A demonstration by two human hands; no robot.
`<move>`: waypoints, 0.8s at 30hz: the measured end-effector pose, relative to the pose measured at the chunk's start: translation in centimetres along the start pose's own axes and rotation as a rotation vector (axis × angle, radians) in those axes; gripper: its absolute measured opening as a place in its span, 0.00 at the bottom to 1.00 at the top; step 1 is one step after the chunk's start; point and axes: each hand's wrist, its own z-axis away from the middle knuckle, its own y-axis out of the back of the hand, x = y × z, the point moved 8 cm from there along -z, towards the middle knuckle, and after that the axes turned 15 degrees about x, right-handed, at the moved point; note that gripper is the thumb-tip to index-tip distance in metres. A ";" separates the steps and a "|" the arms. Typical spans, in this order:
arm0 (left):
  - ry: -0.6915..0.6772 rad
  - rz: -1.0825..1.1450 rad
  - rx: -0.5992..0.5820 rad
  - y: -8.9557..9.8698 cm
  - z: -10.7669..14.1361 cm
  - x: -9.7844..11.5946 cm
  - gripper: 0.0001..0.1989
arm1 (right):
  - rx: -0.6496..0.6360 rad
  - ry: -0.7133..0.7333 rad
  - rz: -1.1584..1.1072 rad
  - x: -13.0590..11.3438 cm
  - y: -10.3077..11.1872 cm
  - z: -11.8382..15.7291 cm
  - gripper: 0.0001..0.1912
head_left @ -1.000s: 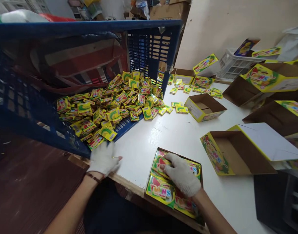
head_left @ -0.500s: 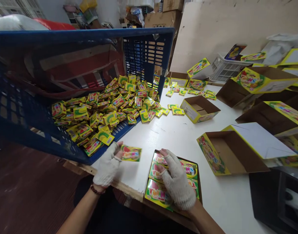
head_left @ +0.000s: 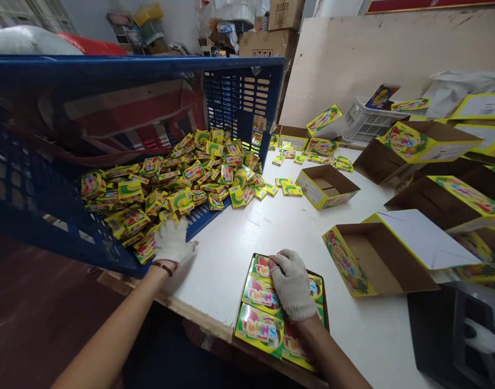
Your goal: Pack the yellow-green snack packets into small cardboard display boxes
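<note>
My left hand (head_left: pixel 172 240), in a white fingerless knit glove, reaches palm down onto the near edge of a heap of small yellow-green candy packs (head_left: pixel 181 199). Its thumb sticks out to the side, and the fingertips are partly hidden among the packs. The heap lies in a blue plastic crate (head_left: pixel 150 63) tipped on its side. My right hand (head_left: pixel 293 283), gloved the same way, rests with curled fingers on an open display box (head_left: pixel 327 308) lined with "TWINS" packs (head_left: pixel 260 329). Whatever lies under its fingers is hidden.
Several open cardboard display boxes (head_left: pixel 379 259) stand on the right of the white table (head_left: pixel 223 270). A smaller open box (head_left: pixel 328 186) and loose packs (head_left: pixel 288 187) lie farther back. A black object (head_left: pixel 433 329) sits at the lower right, and a white basket (head_left: pixel 366 121) by the wall.
My left hand has moved left and up from the table to the heap; the pack it held no longer shows in it. My right hand stays at the display box, its fingers more curled.
</note>
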 end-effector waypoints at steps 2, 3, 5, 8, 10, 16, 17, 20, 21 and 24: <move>0.046 -0.138 -0.080 -0.8 -0.9 -3.0 0.36 | 0.049 0.108 0.087 -0.8 -0.5 0.7 0.13; 0.050 -0.154 -0.102 -1.1 -1.1 -3.9 0.36 | 0.051 0.162 0.113 -1.2 -0.7 1.1 0.13; 0.055 -0.109 -0.083 -1.4 -1.1 -4.8 0.36 | -0.001 0.257 0.137 -1.9 -1.3 2.0 0.15; 0.078 0.162 0.062 -1.0 0.1 -3.9 0.40 | -0.140 0.363 0.094 -2.3 -1.5 3.2 0.22; 0.046 0.377 0.128 -0.7 1.6 -1.6 0.45 | -0.224 0.394 -0.004 -2.2 -1.2 3.6 0.27; -0.307 0.845 0.274 4.0 8.0 9.4 0.54 | -0.212 0.086 -0.279 -0.8 0.5 2.0 0.28; -0.358 0.889 0.298 5.2 8.8 11.1 0.53 | -0.151 0.005 -0.311 -0.8 1.1 1.5 0.28; -0.486 1.046 0.301 7.8 10.5 15.3 0.51 | -0.116 -0.284 -0.434 -1.4 2.5 0.5 0.27; -0.519 1.111 0.270 8.3 10.8 16.5 0.51 | -0.161 -0.365 -0.473 -1.9 2.8 0.4 0.28; -0.592 1.261 0.137 8.8 11.3 18.9 0.54 | -0.307 -0.479 -0.538 -3.2 4.6 0.0 0.28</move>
